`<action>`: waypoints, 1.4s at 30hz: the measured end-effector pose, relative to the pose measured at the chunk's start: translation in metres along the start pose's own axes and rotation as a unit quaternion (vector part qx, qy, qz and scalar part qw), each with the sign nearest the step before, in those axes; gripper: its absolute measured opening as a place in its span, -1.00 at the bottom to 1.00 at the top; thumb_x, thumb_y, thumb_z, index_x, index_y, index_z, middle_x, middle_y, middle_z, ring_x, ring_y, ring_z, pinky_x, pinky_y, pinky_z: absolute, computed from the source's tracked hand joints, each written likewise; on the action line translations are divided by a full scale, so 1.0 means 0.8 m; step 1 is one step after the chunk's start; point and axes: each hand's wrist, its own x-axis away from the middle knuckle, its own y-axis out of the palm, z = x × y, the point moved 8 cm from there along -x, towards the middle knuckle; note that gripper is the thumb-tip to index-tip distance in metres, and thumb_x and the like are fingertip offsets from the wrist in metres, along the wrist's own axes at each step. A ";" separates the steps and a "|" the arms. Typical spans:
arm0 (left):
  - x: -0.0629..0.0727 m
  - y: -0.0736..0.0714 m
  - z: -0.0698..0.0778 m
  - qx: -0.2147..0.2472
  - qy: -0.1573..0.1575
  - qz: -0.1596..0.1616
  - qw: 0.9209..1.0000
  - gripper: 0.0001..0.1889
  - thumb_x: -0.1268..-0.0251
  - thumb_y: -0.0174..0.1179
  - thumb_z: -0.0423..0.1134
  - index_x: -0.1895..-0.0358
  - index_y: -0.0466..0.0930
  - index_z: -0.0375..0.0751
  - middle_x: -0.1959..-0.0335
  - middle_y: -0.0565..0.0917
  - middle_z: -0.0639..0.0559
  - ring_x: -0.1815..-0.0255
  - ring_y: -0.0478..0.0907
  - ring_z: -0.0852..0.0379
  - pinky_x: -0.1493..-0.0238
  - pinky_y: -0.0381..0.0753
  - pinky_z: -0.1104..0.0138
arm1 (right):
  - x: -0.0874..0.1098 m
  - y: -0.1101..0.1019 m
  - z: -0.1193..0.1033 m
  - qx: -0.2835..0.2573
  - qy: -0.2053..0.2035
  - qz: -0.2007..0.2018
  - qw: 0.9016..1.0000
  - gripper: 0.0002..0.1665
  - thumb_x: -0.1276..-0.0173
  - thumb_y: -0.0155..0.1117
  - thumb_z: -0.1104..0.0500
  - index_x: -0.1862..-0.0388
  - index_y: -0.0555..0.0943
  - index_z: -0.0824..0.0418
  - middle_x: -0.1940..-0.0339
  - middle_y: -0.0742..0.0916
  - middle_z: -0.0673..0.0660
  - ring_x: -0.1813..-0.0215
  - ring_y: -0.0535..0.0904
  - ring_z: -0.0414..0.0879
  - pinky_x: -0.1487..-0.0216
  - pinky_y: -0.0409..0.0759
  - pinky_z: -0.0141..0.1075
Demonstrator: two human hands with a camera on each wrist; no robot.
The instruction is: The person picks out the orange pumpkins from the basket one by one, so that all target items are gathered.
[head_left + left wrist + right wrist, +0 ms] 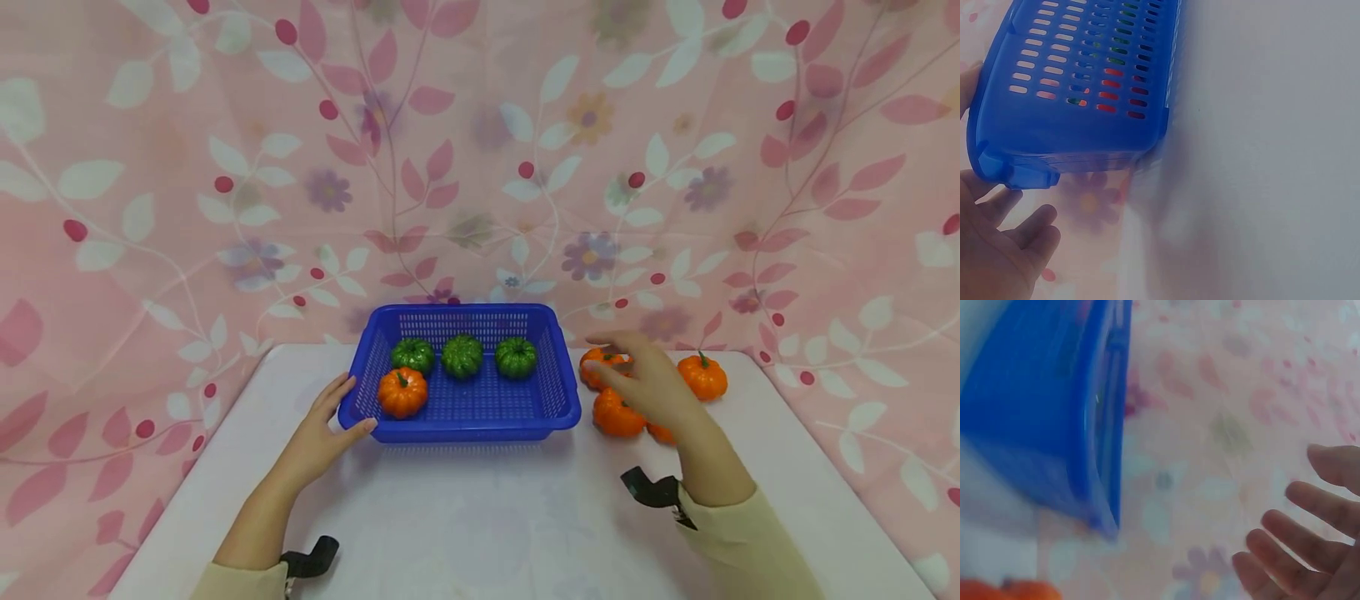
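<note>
A blue plastic basket (480,429) stands on the table, holding several small pumpkins: a row of green ones (462,357) and an orange one (402,392) at its front left. My left hand (318,442) is at the basket's left front corner, its thumb and fingers spread about the rim; in the left wrist view its fingers (1035,240) look relaxed. To the right of the basket my right hand (648,379) hovers over several orange pumpkins (618,414), partly covering them. Nothing is in its grasp, and the right wrist view shows its fingers (1310,547) extended and apart.
Another orange pumpkin (702,377) lies to the right of my right hand, near the back of the white table (480,517). Directly behind the table hangs a pink floral cloth (480,167). A dark wrist mount (651,488) sticks out from my right wrist.
</note>
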 end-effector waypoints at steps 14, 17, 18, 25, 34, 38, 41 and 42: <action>0.001 0.002 -0.003 -0.001 0.003 0.000 1.000 -0.07 -0.32 0.31 0.10 -0.60 0.05 -0.21 -0.63 -0.05 -0.15 -0.53 0.03 -0.43 -0.38 0.16 -0.29 | -0.055 0.104 -0.086 -0.053 -0.085 0.036 0.994 -0.60 -0.42 0.35 0.09 -0.18 0.62 0.20 -0.04 0.65 0.14 -0.02 0.62 0.04 -0.02 0.70 -0.10; 0.001 0.001 -0.002 -0.001 0.007 0.002 1.000 -0.07 -0.31 0.30 0.13 -0.59 0.06 -0.21 -0.64 -0.04 -0.15 -0.53 0.04 -0.42 -0.39 0.15 -0.29 | -0.067 0.129 -0.100 -0.056 -0.089 0.021 0.994 -0.58 -0.41 0.36 0.08 -0.19 0.61 0.18 -0.06 0.64 0.12 -0.06 0.61 0.00 -0.07 0.68 -0.14; 0.001 0.000 -0.001 -0.001 0.008 0.003 1.000 -0.07 -0.31 0.30 0.13 -0.59 0.06 -0.21 -0.64 -0.04 -0.14 -0.53 0.04 -0.42 -0.39 0.15 -0.29 | -0.072 0.138 -0.104 -0.056 -0.090 0.014 0.994 -0.57 -0.41 0.36 0.07 -0.21 0.60 0.18 -0.07 0.64 0.12 -0.07 0.60 -0.01 -0.09 0.67 -0.15; 0.001 -0.001 -0.001 -0.005 0.008 0.006 1.000 -0.08 -0.33 0.29 0.11 -0.60 0.05 -0.20 -0.64 -0.04 -0.15 -0.53 0.05 -0.42 -0.40 0.15 -0.27 | -0.102 0.211 -0.111 -0.051 -0.060 -0.053 0.995 -0.47 -0.41 0.35 -0.01 -0.30 0.55 0.10 -0.23 0.59 0.11 -0.20 0.55 -0.01 -0.14 0.62 -0.13; 0.001 -0.002 -0.001 -0.010 0.007 0.003 1.000 -0.10 -0.35 0.28 0.09 -0.60 0.04 -0.18 -0.64 -0.05 -0.16 -0.52 0.05 -0.44 -0.36 0.19 -0.30 | -0.137 0.278 -0.110 -0.013 -0.039 -0.134 0.990 -0.32 -0.35 0.42 -0.03 -0.37 0.49 0.18 -0.32 0.57 0.21 -0.28 0.52 0.10 -0.23 0.57 -0.09; 0.000 -0.001 -0.002 -0.006 0.008 0.002 1.000 -0.09 -0.34 0.28 0.11 -0.61 0.04 -0.16 -0.64 -0.06 -0.15 -0.53 0.05 -0.43 -0.35 0.20 -0.30 | -0.150 0.298 -0.107 -0.017 -0.021 -0.168 0.985 -0.30 -0.30 0.48 0.04 -0.36 0.49 0.21 -0.33 0.57 0.22 -0.33 0.49 0.10 -0.30 0.52 -0.07; -0.001 0.000 -0.004 -0.002 0.009 0.001 1.000 -0.09 -0.34 0.28 0.13 -0.61 0.04 -0.16 -0.64 -0.06 -0.14 -0.53 0.04 -0.41 -0.37 0.19 -0.28 | -0.154 0.309 -0.099 -0.026 0.007 -0.186 0.982 -0.27 -0.25 0.52 0.06 -0.36 0.49 0.19 -0.34 0.56 0.22 -0.33 0.49 0.10 -0.28 0.53 -0.06; -0.001 0.000 -0.004 -0.001 0.010 0.001 1.000 -0.08 -0.34 0.28 0.13 -0.61 0.04 -0.16 -0.64 -0.06 -0.14 -0.53 0.04 -0.42 -0.37 0.18 -0.29 | -0.155 0.311 -0.097 -0.032 0.016 -0.189 0.981 -0.27 -0.24 0.53 0.07 -0.36 0.49 0.19 -0.33 0.56 0.22 -0.32 0.49 0.11 -0.27 0.54 -0.05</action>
